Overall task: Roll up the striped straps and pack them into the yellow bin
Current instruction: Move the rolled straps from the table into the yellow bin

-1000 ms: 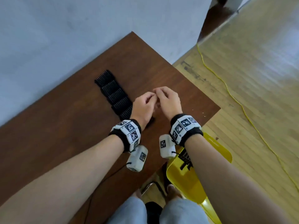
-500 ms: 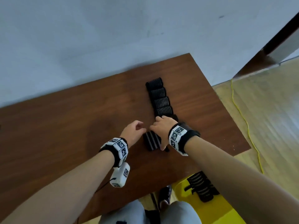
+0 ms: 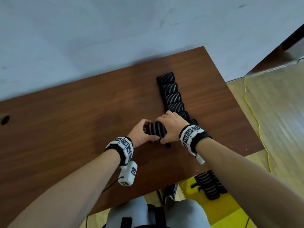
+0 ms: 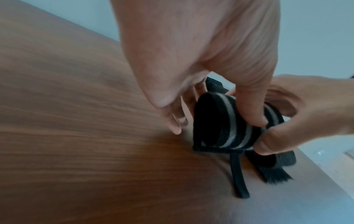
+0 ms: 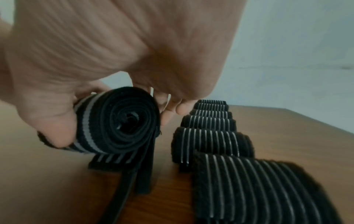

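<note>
Strap roll (image 3: 155, 132) sits at frame centre on the table (image 3: 65, 129), pinched by your left hand (image 3: 143, 134) and right hand (image 3: 172, 127), fingers curled round it. Soft, light and springy, I'd judge; squeeze across the coil so its loose tail (image 4: 238, 174) can't unwind.

On the bench (image 3: 82, 129), a row of straps (image 3: 171, 96) runs from the far edge toward the hands. Left hand (image 3: 141, 134) and right hand (image 3: 172, 127) flank a roll (image 3: 155, 130) at the row's near end. The bin (image 3: 233, 213) sits on the floor, below the bench's near right corner, with more rolls (image 3: 209, 185) in it.
</note>
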### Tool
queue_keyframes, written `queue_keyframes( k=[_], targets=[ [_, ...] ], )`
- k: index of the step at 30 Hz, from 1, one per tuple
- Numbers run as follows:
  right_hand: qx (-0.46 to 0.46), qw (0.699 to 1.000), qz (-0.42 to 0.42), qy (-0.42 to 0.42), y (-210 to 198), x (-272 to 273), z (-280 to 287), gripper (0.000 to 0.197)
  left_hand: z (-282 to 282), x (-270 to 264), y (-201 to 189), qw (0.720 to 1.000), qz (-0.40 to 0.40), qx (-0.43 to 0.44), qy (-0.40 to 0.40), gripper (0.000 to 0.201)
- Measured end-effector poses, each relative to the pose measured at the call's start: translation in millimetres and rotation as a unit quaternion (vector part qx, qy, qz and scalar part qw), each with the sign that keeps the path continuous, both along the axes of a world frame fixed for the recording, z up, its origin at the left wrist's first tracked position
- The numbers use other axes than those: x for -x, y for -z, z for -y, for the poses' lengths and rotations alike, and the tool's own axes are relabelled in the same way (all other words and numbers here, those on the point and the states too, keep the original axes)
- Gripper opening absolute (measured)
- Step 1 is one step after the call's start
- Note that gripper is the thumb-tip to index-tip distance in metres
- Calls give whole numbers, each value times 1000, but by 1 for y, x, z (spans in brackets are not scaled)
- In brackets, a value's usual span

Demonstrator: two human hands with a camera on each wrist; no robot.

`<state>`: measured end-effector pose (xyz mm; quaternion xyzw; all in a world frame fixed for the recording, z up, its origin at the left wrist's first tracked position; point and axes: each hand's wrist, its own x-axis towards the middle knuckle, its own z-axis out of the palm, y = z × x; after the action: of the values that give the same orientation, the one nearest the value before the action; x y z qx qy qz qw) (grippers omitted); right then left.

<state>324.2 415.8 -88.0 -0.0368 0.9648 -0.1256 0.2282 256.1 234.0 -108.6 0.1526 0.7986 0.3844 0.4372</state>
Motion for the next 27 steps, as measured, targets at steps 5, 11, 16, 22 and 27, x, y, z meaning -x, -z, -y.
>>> queue_keyframes(
  k=[5,11,16,22,27],
  targets=[
    [214,958,-8,190,-17,-5,-13,83,-9,16,-25,981,132,-88,-110,60],
    [409,806,-97,416,-14,-37,-31,96,-56,11,-48,945,228,-162,-168,44],
    [559,609,-119,550,-3,-93,-56,75,-104,-20,-48,953,232,-154,-122,39],
    [603,430,-176,648,8,-169,-93,44,-175,-78,-44,976,179,-127,-7,54],
    [558,320,-263,720,27,-248,-106,42,-230,-147,-25,970,184,-98,124,69]
  ],
)
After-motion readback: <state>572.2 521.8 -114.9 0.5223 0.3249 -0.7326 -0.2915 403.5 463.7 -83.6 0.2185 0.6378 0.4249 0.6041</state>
